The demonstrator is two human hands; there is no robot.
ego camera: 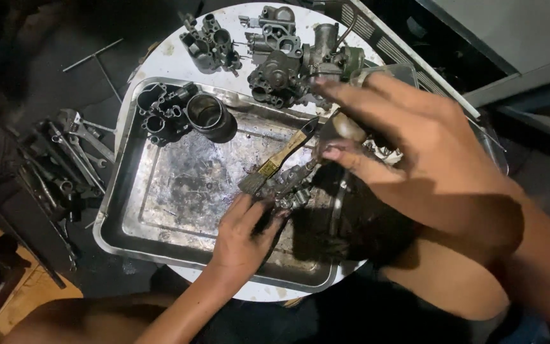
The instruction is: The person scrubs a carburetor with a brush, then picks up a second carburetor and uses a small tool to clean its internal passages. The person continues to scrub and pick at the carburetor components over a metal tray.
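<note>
Head view: the left hand [243, 236] clasps a small carburetor part [288, 185] over the metal tray [128, 216] — at its four o'clock. The right hand [428, 153] pinches a brush [281, 156], bristles touching the part; more carburetor bodies [275, 57] lie at twelve o'clock.

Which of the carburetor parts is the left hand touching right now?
The small grimy carburetor part inside the metal tray, beside the paintbrush. The left hand grips it; the other carburetor bodies sit untouched on the white round tabletop.

Dim edges, bright glare on the metal tray [160, 191], motion-blurred right hand [428, 153].
</note>
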